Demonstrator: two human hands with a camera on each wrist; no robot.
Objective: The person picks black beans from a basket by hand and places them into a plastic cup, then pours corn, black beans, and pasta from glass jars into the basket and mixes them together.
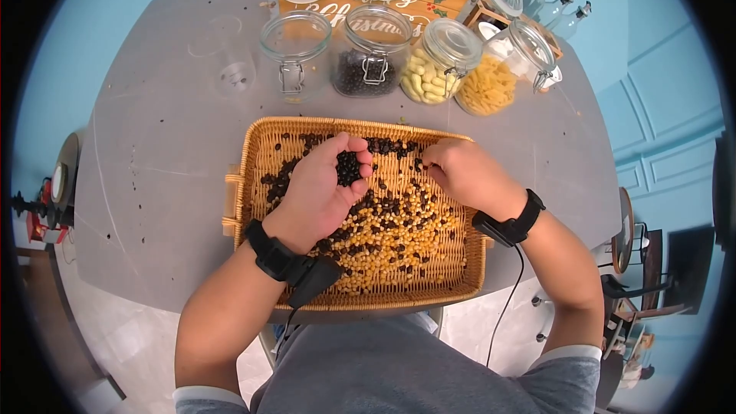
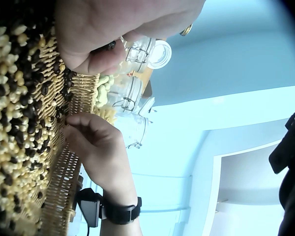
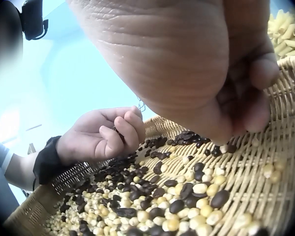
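My left hand (image 1: 313,193) is cupped palm up over the wicker basket (image 1: 307,122), its fingers curled round a heap of glossy black beans (image 1: 348,168). Across from it, my right hand (image 1: 465,171) reaches down inside the basket's far right part, fingers bent. In the right wrist view its fingertips (image 3: 220,136) come close to a few kernels and dark beans on the weave; I cannot tell whether they pinch one. Yellow corn kernels (image 1: 429,244) mixed with dark beans (image 1: 391,211) cover the near part of the basket. More dark beans lie along its far side.
Behind the basket stand clip-top glass jars: a clear one (image 1: 295,50), one with black beans (image 1: 366,73), one with pale peanut-shaped pieces (image 1: 426,80) and a tilted one with penne (image 1: 486,86). Stray beans dot the grey table (image 1: 165,146). Glass bottles (image 1: 567,23) stand back right.
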